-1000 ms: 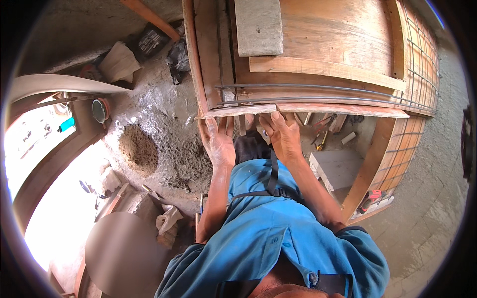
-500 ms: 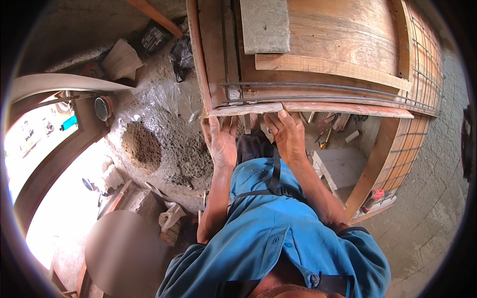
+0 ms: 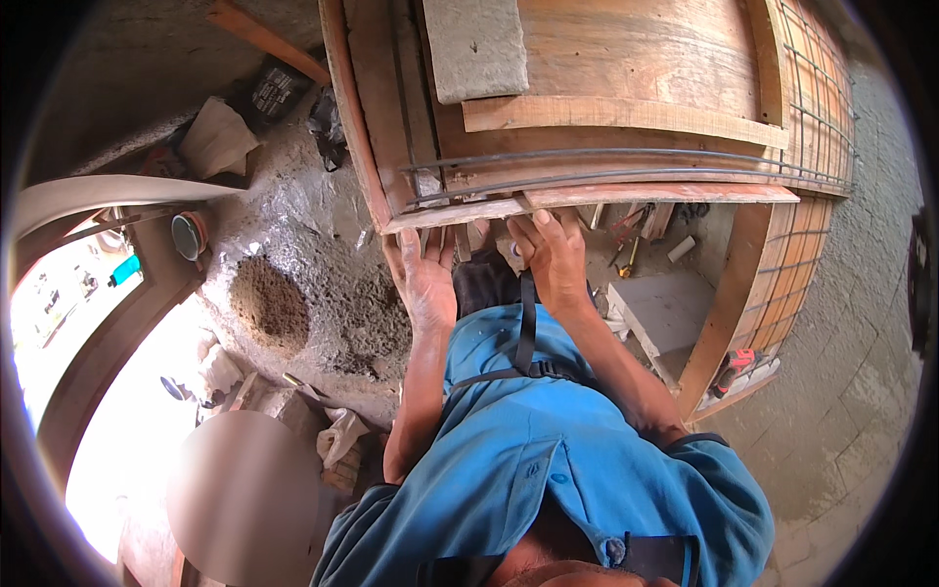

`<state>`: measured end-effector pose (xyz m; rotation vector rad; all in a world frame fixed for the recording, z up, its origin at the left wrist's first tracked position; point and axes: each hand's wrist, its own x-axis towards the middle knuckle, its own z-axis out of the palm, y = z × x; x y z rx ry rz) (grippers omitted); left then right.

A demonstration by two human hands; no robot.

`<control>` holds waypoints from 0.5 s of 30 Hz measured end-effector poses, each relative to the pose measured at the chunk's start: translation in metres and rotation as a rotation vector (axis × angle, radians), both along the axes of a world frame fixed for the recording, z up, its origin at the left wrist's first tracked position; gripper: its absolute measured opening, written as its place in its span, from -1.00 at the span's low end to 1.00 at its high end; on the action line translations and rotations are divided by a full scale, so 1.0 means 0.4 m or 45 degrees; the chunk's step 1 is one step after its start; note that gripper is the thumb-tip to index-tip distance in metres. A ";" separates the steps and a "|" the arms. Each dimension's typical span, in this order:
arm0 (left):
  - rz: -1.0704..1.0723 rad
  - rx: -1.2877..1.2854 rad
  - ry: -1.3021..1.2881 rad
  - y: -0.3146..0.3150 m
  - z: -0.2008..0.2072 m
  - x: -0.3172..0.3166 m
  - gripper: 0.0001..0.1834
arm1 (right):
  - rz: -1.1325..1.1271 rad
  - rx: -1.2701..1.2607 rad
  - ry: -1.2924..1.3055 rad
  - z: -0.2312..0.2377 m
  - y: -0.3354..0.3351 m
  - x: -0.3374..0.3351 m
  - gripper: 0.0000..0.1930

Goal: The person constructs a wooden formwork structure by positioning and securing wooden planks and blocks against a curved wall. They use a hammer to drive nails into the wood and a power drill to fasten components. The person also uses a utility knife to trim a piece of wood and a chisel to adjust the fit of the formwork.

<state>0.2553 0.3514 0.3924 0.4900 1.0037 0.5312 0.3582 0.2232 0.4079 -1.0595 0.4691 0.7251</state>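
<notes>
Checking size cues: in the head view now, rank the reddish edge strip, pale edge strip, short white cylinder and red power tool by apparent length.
1. Reddish edge strip
2. Pale edge strip
3. Red power tool
4. Short white cylinder

Nearness to the camera may enlarge some; true sizes remain unsure.

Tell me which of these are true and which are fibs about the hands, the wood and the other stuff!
1. The left hand and right hand are both at the wooden edge. True.
2. The shirt is yellow. False: it is blue.
3. The red tool is left of both hands. False: it is to their right.
4. A grainy brown patch lies left of both hands. True.
5. Both hands wear gloves. False: they are bare.
</notes>
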 end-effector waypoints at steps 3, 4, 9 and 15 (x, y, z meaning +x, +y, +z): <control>0.001 -0.099 -0.006 0.001 -0.038 -0.012 -0.44 | 0.023 0.004 -0.004 -0.011 -0.009 -0.010 -0.42; -0.010 -0.073 0.006 0.000 -0.043 -0.014 -0.45 | 0.027 -0.001 0.008 -0.013 -0.011 -0.013 -0.41; -0.130 0.047 0.080 -0.008 -0.019 0.004 -0.41 | -0.040 -0.053 -0.097 -0.053 -0.012 -0.029 -0.39; -0.004 0.064 0.069 -0.010 -0.023 0.019 -0.41 | -0.001 -0.135 -0.103 -0.038 -0.012 -0.021 -0.37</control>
